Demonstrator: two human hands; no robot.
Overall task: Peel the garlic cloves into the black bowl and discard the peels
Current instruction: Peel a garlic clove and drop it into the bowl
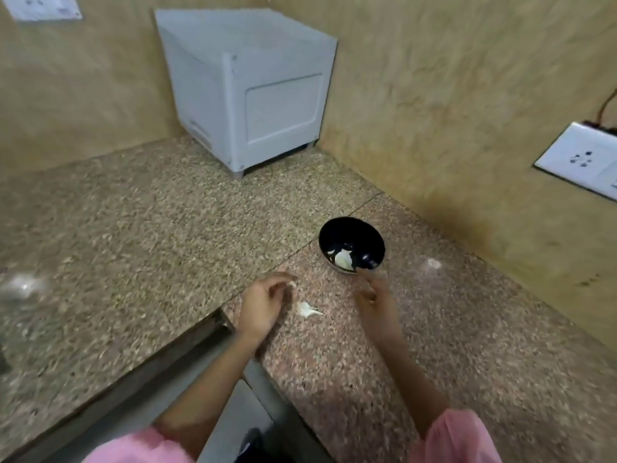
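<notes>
Looks late in the task: pale garlic (344,259) already in the black bowl (352,228) on the worktop (167,228), peel scrap (309,309) loose between the hands and not yet discarded, no unpeeled cloves visible. Left hand (262,304) loosely curled, tiny pale bit at the fingertips, pinched or not unclear; right hand (375,297) blurred, one finger reaching to the bowl's near rim, grip impossible to tell. Speckled granite worktop in a tan-walled corner, grey box appliance (247,91) at the back, white socket plate (581,158) on the right wall.
</notes>
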